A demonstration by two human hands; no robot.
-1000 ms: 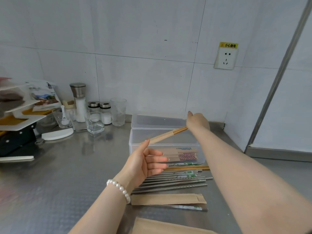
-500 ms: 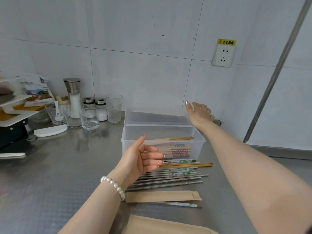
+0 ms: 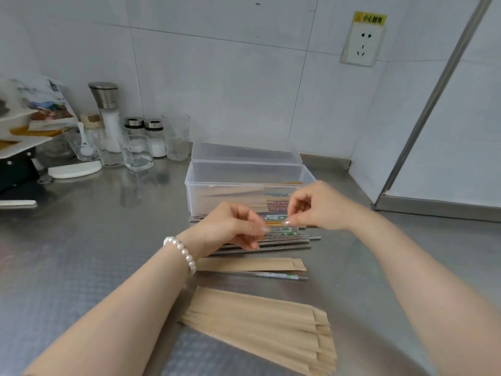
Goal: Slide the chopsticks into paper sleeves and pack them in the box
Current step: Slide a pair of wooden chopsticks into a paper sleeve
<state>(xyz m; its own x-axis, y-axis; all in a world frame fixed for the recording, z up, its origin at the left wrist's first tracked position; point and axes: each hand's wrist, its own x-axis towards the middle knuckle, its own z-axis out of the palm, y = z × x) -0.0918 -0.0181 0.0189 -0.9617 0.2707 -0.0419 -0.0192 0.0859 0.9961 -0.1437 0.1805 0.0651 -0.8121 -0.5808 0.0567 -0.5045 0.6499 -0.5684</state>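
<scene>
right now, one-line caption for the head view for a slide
Both hands pick chopsticks from the pile before the box, sleeves waiting.

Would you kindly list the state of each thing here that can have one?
clear box: open, sleeved chopsticks inside
box lid: off, lying behind the box
loose chopsticks: unsleeved, lying in a row on the counter
single sleeve: flat beside one chopstick
sleeve stack: fanned, empty
left hand: fingers curled over the chopsticks
right hand: pinching a chopstick
tall glass: upright, empty
</scene>
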